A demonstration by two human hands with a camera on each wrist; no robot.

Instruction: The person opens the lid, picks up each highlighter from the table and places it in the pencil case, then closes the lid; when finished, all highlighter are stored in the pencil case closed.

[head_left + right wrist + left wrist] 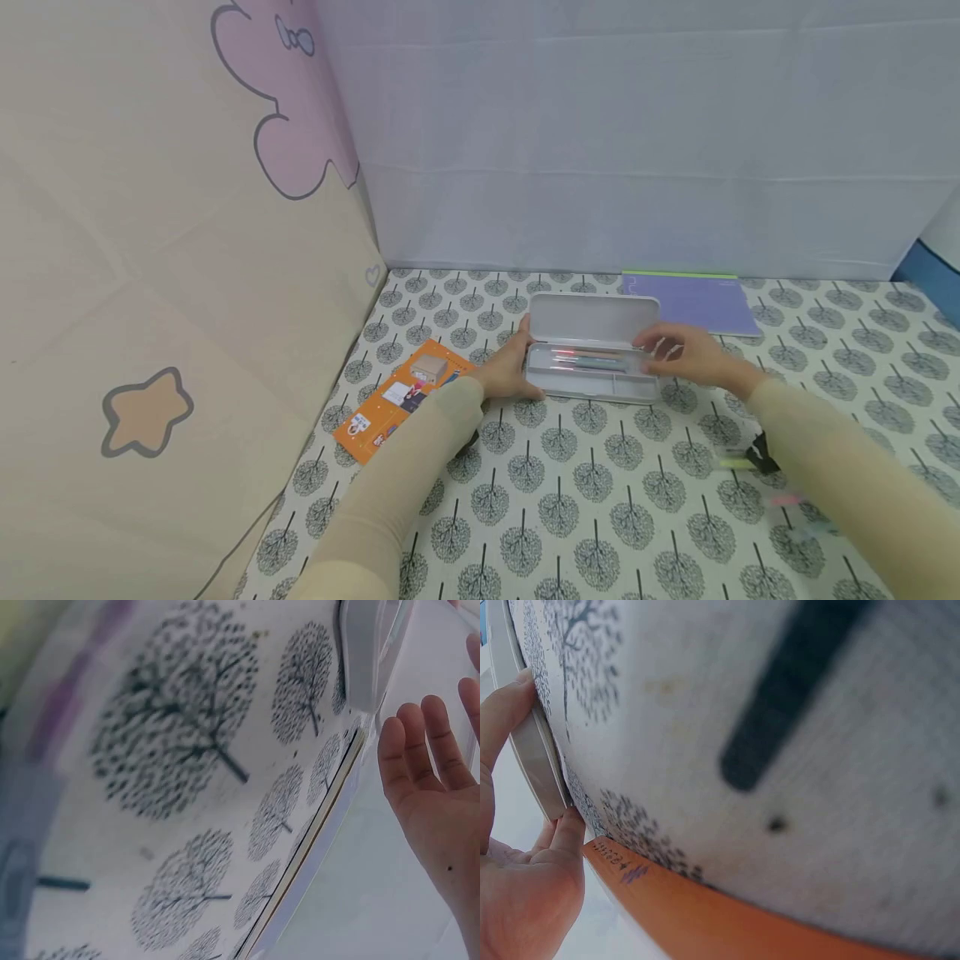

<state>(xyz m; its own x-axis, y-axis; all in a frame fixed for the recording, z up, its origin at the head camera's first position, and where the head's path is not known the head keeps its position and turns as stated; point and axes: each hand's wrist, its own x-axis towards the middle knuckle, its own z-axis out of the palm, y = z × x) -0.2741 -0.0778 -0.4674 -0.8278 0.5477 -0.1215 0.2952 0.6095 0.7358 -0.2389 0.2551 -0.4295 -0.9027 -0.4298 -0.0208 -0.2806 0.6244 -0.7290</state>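
Note:
A white pencil case lies on the tree-print cloth with its lid raised at the back. Several slim pens lie lengthwise in its rear compartment. The left hand grips the case's left end, thumb at the front and fingers toward the back. From the left wrist view, the thumb and fingers span that end of the case. Over the right end hovers the right hand, fingers loosely bent. In the right wrist view this hand appears beside the case, holding nothing visible.
An orange printed sheet or booklet lies left of the case, partly under the left forearm. Behind and to the right is a purple notebook. Near the right forearm lie blurred, pen-like items, one yellow, one pink. Curtains hang behind and left.

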